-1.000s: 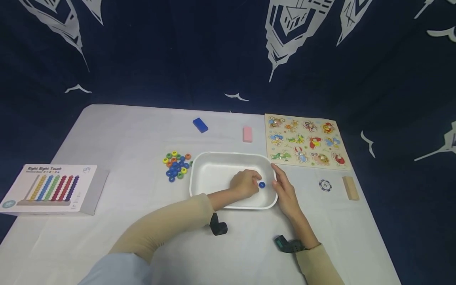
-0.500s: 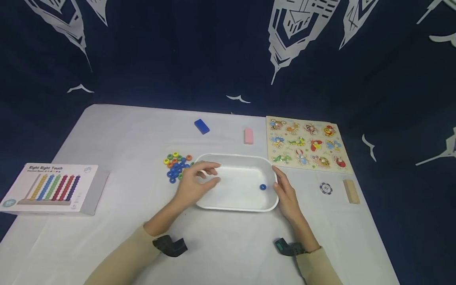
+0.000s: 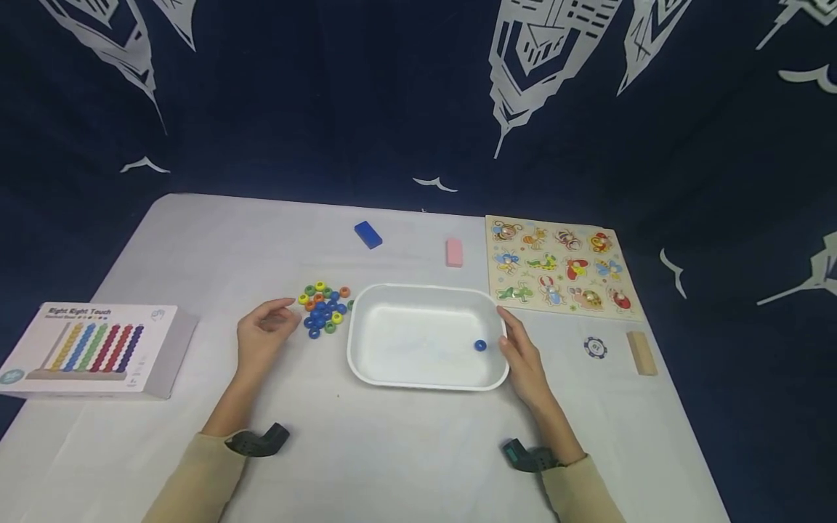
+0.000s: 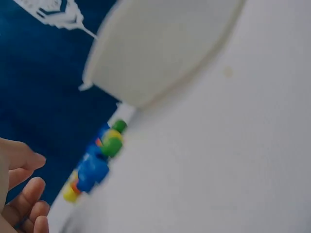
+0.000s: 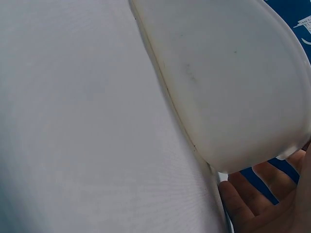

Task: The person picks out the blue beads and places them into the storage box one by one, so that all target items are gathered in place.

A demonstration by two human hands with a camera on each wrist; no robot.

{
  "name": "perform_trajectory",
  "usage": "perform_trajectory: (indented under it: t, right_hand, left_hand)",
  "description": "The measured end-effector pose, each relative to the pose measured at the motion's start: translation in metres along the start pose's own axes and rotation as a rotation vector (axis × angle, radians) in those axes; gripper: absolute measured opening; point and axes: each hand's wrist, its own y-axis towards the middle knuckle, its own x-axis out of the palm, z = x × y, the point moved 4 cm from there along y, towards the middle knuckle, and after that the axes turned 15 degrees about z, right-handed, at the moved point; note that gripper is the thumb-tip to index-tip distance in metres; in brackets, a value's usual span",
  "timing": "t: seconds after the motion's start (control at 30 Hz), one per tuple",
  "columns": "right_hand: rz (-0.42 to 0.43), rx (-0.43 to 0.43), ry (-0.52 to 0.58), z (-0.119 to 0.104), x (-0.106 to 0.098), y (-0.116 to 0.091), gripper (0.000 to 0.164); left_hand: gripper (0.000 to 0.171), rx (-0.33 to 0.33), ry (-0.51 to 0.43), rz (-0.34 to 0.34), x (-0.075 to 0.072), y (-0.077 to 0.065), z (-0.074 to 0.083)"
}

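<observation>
A white tray point(image 3: 418, 341) lies mid-table with a single blue bead point(image 3: 480, 346) inside, toward its right end. Left of it sits a pile of beads point(image 3: 319, 317) in blue, yellow, green and orange. My left hand point(image 3: 267, 338) hovers just left of that pile, fingers loosely bent with nothing visible between them; the left wrist view shows the beads point(image 4: 92, 170) apart from the fingertips point(image 4: 36, 187). Against the tray's right end rests my right hand point(image 3: 526, 363), its fairly straight fingers touching the rim. In the right wrist view those fingers point(image 5: 248, 191) lie by the tray's outer wall point(image 5: 233, 121).
Behind the tray are a blue block point(image 3: 368, 234) and a pink block point(image 3: 454, 253). An insect puzzle board point(image 3: 562, 267), a poker chip point(image 3: 595, 348) and a wooden block point(image 3: 642, 354) occupy the right side. A toy box point(image 3: 98, 349) stands at the left edge.
My left hand has left the inside of the tray and moved left past the bead pile. The blue bead stays in the tray, and my right hand keeps its place at the rim.
</observation>
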Motion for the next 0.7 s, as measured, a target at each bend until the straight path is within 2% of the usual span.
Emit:
perform_trajectory:
  t: [0.17,0.33,0.4,0.5,0.57,0.63,0.7]
  right_hand:
    - [0.001,0.008,-0.023,-0.02,-0.002,-0.004,0.046]
    - [0.01,0.009,-0.037,-0.023,-0.004,-0.005,0.045]
    - [0.011,0.013,-0.032,-0.021,-0.005,-0.004,0.046]
    - [0.008,0.011,-0.02,-0.013,-0.004,-0.003,0.047]
    - [0.004,0.004,-0.012,-0.005,-0.003,-0.002,0.047]
    - [0.002,-0.003,-0.007,0.004,-0.001,0.0,0.047]
    - [0.003,-0.01,-0.001,0.01,0.0,0.001,0.047]
  left_hand:
    - [0.031,0.108,0.171,-0.056,0.007,-0.003,-0.011]
    - [0.031,0.214,0.241,-0.078,0.013,-0.006,-0.01]
    - [0.03,0.236,0.267,-0.086,0.015,-0.007,-0.009]
    - [0.028,0.252,0.297,-0.096,0.015,-0.008,-0.006]
    - [0.026,0.24,0.299,-0.096,0.014,-0.008,-0.003]
    - [0.025,0.217,0.27,-0.093,0.012,-0.008,0.004]
    - [0.025,0.188,0.194,-0.098,0.01,-0.008,0.018]
